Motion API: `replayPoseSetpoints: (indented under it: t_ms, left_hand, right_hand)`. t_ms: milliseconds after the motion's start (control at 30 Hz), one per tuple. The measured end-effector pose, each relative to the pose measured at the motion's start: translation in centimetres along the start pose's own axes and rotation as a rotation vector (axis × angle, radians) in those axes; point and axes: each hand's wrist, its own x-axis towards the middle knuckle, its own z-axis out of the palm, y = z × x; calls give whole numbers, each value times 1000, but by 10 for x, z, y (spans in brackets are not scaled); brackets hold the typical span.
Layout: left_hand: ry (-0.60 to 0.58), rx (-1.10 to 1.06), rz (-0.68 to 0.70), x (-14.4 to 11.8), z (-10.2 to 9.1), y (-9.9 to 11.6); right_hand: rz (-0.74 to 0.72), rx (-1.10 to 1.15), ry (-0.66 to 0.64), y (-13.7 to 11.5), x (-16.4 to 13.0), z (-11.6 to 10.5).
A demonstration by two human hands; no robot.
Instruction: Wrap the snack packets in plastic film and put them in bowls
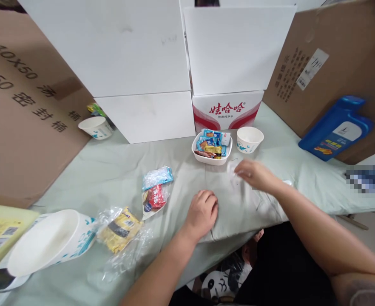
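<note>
My right hand (257, 175) is above the cloth in front of the snack bowl, its fingertips pinching a thin, see-through piece of plastic film (232, 168). Loosely curled, my left hand (202, 214) rests on the cloth near the table's front edge; nothing shows in its fingers. Beyond the hands, a white bowl (210, 161) holds several small wrapped snacks, mostly blue, with a yellow one on top. Just right of it stands a paper cup (250, 141) with a blue-green print. Left of my left hand lie a blue packet (157, 177) and a red and white packet (155, 199).
A yellow packet (120, 229) in crinkled clear plastic lies at the left front, beside a large tipped paper tub (52, 242). Another paper cup (95, 127) stands by the left carton. White boxes (143, 51) line the back; a blue bottle (336, 127) leans against the right carton (343, 63).
</note>
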Motion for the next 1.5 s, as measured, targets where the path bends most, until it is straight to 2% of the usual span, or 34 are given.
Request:
replayPoseSetpoints:
  t_ms: [67, 100, 133, 167, 200, 267, 333, 367, 467, 500, 567, 633, 700, 733, 800, 867, 933, 1000, 1133, 1267, 1333, 1400, 1433, 1500]
  left_hand:
    - [-36, 19, 28, 1, 0, 1]
    - [-45, 27, 31, 2, 0, 2]
    - [-51, 31, 28, 2, 0, 2]
    - [-56, 32, 23, 2, -1, 3]
    - [-62, 30, 18, 2, -1, 3]
    - [-75, 24, 10, 2, -1, 4]
    - [-83, 15, 4, 2, 0, 3]
    - [-87, 14, 1, 2, 0, 3]
    - [-97, 30, -10, 2, 3, 3]
    - [-99, 37, -15, 2, 3, 3]
    - [-102, 49, -23, 1, 4, 3]
    - [-109, 51, -26, 1, 3, 3]
    - [-126, 46, -32, 1, 2, 3]
    - [-134, 43, -41, 1, 2, 3]
    - [-156, 37, -62, 1, 1, 3]
    - [-173, 35, -81, 1, 2, 3]
    - [-186, 34, -89, 1, 3, 2]
    - [-185, 30, -87, 1, 3, 1]
    - [-107, -16, -45, 0, 2, 0]
    - [75, -119, -19, 0, -1, 3]
    - [207, -161, 3, 0, -4, 5]
    - [284, -147, 13, 0, -5, 6]
    - [280, -121, 6, 0, -5, 6]
    - [201, -56, -14, 1, -3, 5]
  right_hand:
    - [153, -160, 298, 22, 24, -22]
    - [228, -244, 386, 34, 38, -32]
    - [293, -321, 421, 44, 51, -40]
    - [356, -387, 399, 54, 64, -47]
    - [418, -436, 323, 62, 76, -52]
    - [514, -478, 86, 73, 95, -58]
    - [556, -483, -49, 73, 107, -59]
    - [556, -487, -49, 68, 112, -59]
    - [448, -499, 129, 36, 119, -52]
    - [368, -480, 194, 20, 121, -46]
    - [138, -378, 217, -18, 122, -27]
    - [-90, -262, 126, -58, 123, 2]
    - [-314, -196, -36, -93, 127, 39]
    - [-379, -187, -113, -107, 130, 57]
    - [-422, -209, -248, -126, 138, 92]
    - [-425, -242, -325, -135, 147, 116]
    - [-422, -262, -344, -135, 154, 126]
    - [-428, -275, -308, -127, 155, 121]
    - [-461, -308, -185, -89, 125, 86]
    - [-434, -296, -93, -45, 55, 54]
    - [-381, -258, -67, -32, 17, 46]
    - [-325, -187, -87, -27, -14, 40]
    - [-300, -144, -103, -25, -24, 36]
    - [-235, -81, -114, -22, -37, 24]
